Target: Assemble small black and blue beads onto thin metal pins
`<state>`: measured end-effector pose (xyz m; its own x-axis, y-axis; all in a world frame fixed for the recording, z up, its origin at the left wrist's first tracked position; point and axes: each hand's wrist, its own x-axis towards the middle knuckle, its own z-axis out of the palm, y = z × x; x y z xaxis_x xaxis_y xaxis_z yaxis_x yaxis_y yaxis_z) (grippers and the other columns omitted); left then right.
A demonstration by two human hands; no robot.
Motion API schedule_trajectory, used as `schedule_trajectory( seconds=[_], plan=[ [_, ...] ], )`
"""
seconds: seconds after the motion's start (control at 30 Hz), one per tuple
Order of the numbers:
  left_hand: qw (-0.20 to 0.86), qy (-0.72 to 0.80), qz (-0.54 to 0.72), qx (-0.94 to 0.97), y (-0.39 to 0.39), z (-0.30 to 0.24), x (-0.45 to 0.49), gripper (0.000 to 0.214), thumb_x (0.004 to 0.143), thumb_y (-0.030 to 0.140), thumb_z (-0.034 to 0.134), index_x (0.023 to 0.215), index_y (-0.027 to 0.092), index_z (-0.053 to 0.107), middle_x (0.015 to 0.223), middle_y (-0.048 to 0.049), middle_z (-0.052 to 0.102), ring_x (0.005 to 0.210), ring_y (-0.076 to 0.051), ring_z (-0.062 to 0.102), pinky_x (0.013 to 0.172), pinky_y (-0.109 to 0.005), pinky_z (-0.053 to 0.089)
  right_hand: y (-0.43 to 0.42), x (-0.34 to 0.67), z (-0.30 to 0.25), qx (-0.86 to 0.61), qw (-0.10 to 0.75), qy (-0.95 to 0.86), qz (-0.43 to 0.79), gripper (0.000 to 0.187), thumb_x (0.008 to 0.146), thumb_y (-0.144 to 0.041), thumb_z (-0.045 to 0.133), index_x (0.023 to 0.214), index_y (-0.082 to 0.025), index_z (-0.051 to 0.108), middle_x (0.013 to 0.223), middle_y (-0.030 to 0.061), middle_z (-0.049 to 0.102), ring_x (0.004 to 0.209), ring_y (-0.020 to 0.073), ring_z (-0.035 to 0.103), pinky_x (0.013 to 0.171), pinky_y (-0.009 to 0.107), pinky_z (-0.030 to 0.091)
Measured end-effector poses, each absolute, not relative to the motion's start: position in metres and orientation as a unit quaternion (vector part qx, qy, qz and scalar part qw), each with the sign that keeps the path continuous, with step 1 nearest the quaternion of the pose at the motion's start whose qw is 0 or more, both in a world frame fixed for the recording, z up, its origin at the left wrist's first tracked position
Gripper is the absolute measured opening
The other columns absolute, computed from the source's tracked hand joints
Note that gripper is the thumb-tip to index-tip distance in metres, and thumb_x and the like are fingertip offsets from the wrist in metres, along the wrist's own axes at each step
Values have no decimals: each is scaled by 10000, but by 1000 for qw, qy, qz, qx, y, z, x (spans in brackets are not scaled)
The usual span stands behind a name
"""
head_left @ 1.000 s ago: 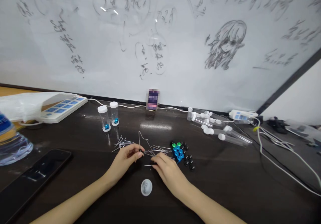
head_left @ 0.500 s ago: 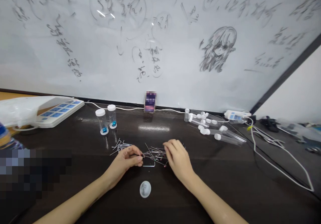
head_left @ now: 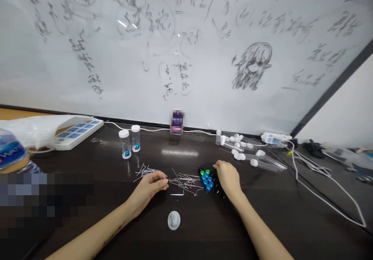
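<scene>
At the centre of the dark table my left hand [head_left: 153,186] is closed in a pinch, with a tiny dark piece at the fingertips that I cannot make out. Just right of it lies a loose pile of thin metal rods with bent ends [head_left: 186,180]; some carry small red or green bits. My right hand [head_left: 230,178] has its fingers curled together over small black pieces [head_left: 217,190]; what they grip is hidden. Between the rods and that hand sit shiny blue beads [head_left: 207,182] and a few green ones [head_left: 205,172].
Behind my left hand are more bent rods [head_left: 144,170] and two capped clear tubes [head_left: 125,145] with blue beads inside. A small round whitish dish [head_left: 174,220] lies in front. Empty tubes with white caps [head_left: 239,156], a power strip [head_left: 78,134] and cables [head_left: 326,190] stand farther out.
My right hand has moved right, away from the rods, uncovering the blue and green beads. My left hand keeps its pinch. The whole view has shifted slightly.
</scene>
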<state>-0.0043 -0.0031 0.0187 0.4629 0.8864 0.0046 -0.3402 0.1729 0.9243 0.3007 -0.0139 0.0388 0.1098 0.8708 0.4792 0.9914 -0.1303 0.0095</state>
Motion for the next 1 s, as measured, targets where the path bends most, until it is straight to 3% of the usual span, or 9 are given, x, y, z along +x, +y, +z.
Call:
schedule_trajectory(
  seconds=[0.1, 0.23, 0.37, 0.53, 0.7, 0.8, 0.9, 1.0],
  plan=[
    [711, 288, 440, 467, -3, 19, -4, 160, 720, 281, 714, 770, 153, 631, 725, -8, 584, 700, -128, 553, 703, -247, 436, -19, 288, 52, -672, 239, -677, -180, 195, 923, -210, 466, 773, -168, 583, 745, 61, 614, 753, 215, 559, 673, 302, 378],
    [717, 279, 442, 461, -1, 18, -5, 142, 728, 262, 710, 752, 156, 618, 710, 6, 560, 700, -120, 544, 704, -235, 427, -35, 249, 56, -509, 346, -786, -59, 208, 946, -235, 439, 814, -171, 586, 773, 46, 607, 748, 180, 551, 706, 287, 418],
    [718, 272, 449, 458, 1, 17, -6, 105, 741, 233, 701, 763, 161, 628, 721, 11, 564, 710, -113, 546, 714, -232, 426, -54, 209, 45, -366, 244, -897, 52, 193, 946, -242, 457, 831, -188, 602, 813, 21, 630, 771, 157, 543, 723, 269, 426],
    [716, 279, 460, 446, 3, 15, -7, 109, 713, 223, 728, 768, 164, 655, 762, 9, 587, 727, -117, 565, 746, -246, 439, -62, 199, 42, -371, 189, -903, 104, 159, 919, -300, 504, 881, -186, 608, 818, 17, 614, 788, 155, 549, 723, 252, 435],
    [718, 295, 460, 432, 6, 10, -7, 148, 686, 204, 751, 806, 160, 676, 785, -11, 628, 744, -128, 591, 749, -246, 455, -60, 208, 42, -380, 206, -884, 178, 74, 909, -232, 529, 891, -196, 591, 856, 11, 592, 822, 147, 562, 758, 242, 438],
    [713, 300, 448, 449, 6, 10, -7, 165, 684, 192, 751, 824, 144, 679, 773, -30, 649, 723, -131, 599, 706, -235, 459, -58, 205, 37, -388, 263, -858, 210, 26, 894, -193, 546, 869, -196, 553, 926, 27, 577, 853, 154, 559, 770, 257, 442],
    [710, 297, 439, 464, 6, 9, -5, 207, 662, 187, 764, 846, 139, 681, 784, -40, 665, 676, -128, 600, 646, -226, 453, -56, 200, 31, -391, 342, -823, 230, 86, 894, -126, 507, 868, -202, 477, 1011, 43, 571, 890, 155, 559, 784, 272, 445],
    [701, 303, 429, 483, 6, 8, -1, 207, 656, 190, 765, 839, 136, 686, 769, -45, 679, 649, -126, 594, 630, -227, 447, -54, 196, 23, -388, 352, -823, 218, 145, 879, -68, 468, 885, -210, 439, 1018, 46, 583, 881, 159, 571, 782, 284, 444]
  ],
)
